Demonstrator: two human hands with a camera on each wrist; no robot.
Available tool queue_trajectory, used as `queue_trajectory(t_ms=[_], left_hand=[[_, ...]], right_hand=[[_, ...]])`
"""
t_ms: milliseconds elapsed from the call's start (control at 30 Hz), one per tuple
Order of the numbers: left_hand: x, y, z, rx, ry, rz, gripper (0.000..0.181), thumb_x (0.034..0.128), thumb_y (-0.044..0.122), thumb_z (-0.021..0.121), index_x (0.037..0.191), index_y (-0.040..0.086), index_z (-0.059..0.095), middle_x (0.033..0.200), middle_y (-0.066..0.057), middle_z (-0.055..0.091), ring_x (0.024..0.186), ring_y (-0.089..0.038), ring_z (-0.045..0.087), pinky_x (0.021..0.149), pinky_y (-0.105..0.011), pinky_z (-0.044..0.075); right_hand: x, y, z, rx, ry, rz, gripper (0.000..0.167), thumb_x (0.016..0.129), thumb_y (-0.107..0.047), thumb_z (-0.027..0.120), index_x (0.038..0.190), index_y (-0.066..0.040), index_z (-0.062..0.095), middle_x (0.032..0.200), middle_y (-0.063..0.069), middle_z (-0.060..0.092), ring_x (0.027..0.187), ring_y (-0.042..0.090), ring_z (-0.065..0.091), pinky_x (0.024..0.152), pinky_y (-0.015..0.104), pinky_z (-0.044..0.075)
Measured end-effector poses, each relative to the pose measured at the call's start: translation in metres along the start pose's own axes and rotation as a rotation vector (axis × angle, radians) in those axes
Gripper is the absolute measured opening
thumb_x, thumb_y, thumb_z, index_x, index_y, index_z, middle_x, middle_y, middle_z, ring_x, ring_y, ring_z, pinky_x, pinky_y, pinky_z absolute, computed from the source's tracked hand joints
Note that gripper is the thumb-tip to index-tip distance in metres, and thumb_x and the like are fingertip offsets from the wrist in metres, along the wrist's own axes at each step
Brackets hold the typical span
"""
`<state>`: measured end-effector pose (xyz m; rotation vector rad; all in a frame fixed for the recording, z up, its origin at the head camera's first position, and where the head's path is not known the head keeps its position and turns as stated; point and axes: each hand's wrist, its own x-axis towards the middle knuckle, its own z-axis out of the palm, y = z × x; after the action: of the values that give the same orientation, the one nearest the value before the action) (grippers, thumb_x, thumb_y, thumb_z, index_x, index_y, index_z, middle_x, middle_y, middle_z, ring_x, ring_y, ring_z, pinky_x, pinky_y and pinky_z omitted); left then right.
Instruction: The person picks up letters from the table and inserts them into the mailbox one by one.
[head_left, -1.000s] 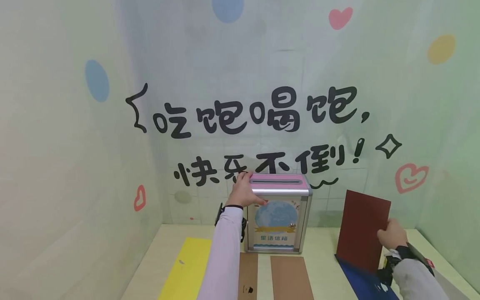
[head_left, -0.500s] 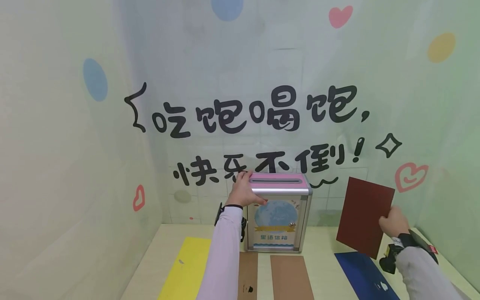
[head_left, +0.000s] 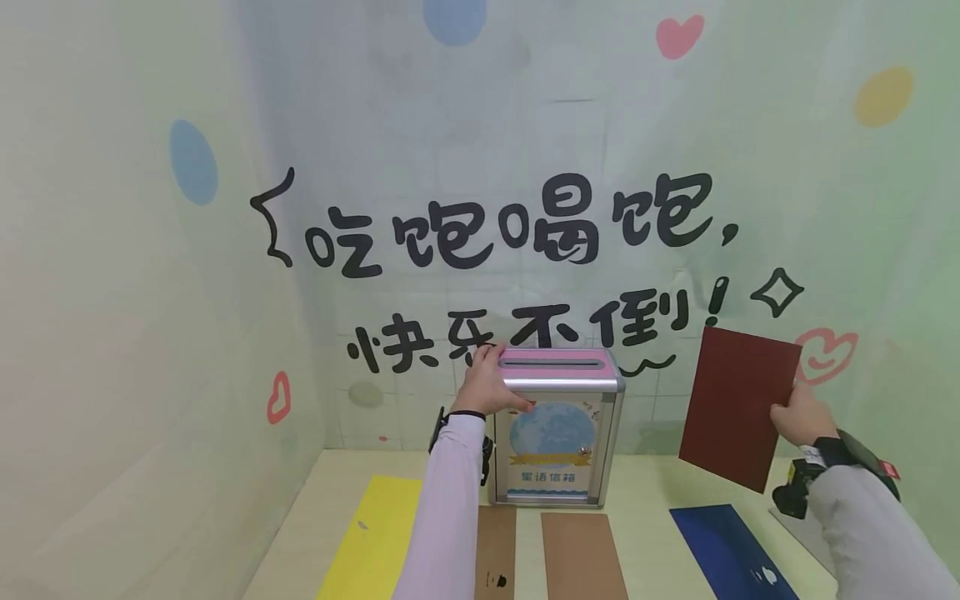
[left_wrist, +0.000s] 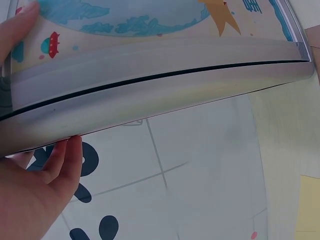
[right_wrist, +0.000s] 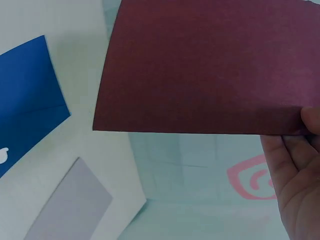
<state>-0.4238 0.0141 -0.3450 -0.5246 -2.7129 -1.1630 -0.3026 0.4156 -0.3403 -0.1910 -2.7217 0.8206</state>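
Observation:
A letter box (head_left: 555, 450) with a silver frame, pink slotted top and moon picture stands upright against the back wall. My left hand (head_left: 483, 383) grips its upper left corner, thumb on the front and fingers over the top; in the left wrist view the fingertips (left_wrist: 72, 145) touch the box's silver edge. To the right, my right hand (head_left: 804, 415) pinches a dark red envelope (head_left: 738, 408) by its right edge and holds it up, tilted, above the table. The right wrist view shows the thumb lying on the envelope's face, with fingers behind it.
Flat on the table (head_left: 652, 483) lie a yellow envelope (head_left: 375, 525), two brown ones (head_left: 585, 554) in front of the box, a blue envelope (head_left: 731, 546) and a light grey piece (right_wrist: 72, 205) at the right. Walls enclose the table at the left, back and right.
My right hand has raised the dark red envelope off the table area by the blue one, moving up and slightly right. The left hand and letter box have stayed put.

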Motion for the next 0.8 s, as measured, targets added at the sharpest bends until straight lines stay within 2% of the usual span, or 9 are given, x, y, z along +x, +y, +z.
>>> queue_trajectory(t_ms=[133, 300, 467, 533, 800], left_hand=[[0.0, -0.001, -0.001, 0.003, 0.003, 0.002, 0.109, 0.049, 0.025, 0.089, 0.141, 0.01, 0.032, 0.141, -0.01, 0.027, 0.114, -0.034, 0.042, 0.091, -0.044, 0.042], [0.0, -0.003, 0.0, 0.017, 0.001, 0.002, 0.11, 0.0491, 0.026, 0.089, 0.141, 0.01, 0.031, 0.142, -0.01, 0.026, 0.115, -0.033, 0.041, 0.092, -0.043, 0.041], [0.001, -0.004, 0.001, 0.001, 0.003, 0.007, 0.11, 0.0485, 0.026, 0.09, 0.14, 0.01, 0.032, 0.142, -0.011, 0.026, 0.115, -0.034, 0.04, 0.092, -0.045, 0.041], [0.001, -0.004, 0.001, 0.002, 0.002, 0.006, 0.11, 0.0484, 0.026, 0.09, 0.14, 0.01, 0.032, 0.142, -0.011, 0.026, 0.115, -0.034, 0.04, 0.092, -0.045, 0.041], [0.002, -0.005, 0.002, 0.008, 0.01, 0.008, 0.109, 0.0475, 0.026, 0.09, 0.14, 0.01, 0.033, 0.141, -0.011, 0.027, 0.114, -0.033, 0.042, 0.091, -0.044, 0.042]], right_hand=[[0.006, -0.01, -0.012, 0.005, -0.02, -0.024, 0.046, 0.083, -0.002, 0.038, 0.12, 0.019, 0.021, 0.103, 0.043, 0.043, 0.086, 0.053, 0.049, 0.07, 0.058, 0.043], [0.014, -0.018, -0.025, -0.007, -0.046, -0.053, 0.04, 0.084, -0.001, 0.038, 0.113, 0.024, 0.031, 0.098, 0.042, 0.047, 0.081, 0.047, 0.052, 0.066, 0.051, 0.045], [0.017, -0.024, -0.037, -0.024, -0.055, -0.032, 0.041, 0.084, -0.004, 0.038, 0.109, 0.028, 0.033, 0.094, 0.041, 0.049, 0.075, 0.042, 0.053, 0.059, 0.041, 0.045], [0.018, -0.026, -0.041, -0.024, -0.062, -0.019, 0.042, 0.085, -0.005, 0.039, 0.109, 0.028, 0.031, 0.095, 0.042, 0.047, 0.075, 0.042, 0.053, 0.057, 0.038, 0.043], [0.029, -0.043, -0.062, -0.023, -0.045, -0.073, 0.04, 0.086, -0.004, 0.043, 0.107, 0.028, 0.034, 0.093, 0.041, 0.048, 0.078, 0.043, 0.055, 0.056, 0.03, 0.043]])
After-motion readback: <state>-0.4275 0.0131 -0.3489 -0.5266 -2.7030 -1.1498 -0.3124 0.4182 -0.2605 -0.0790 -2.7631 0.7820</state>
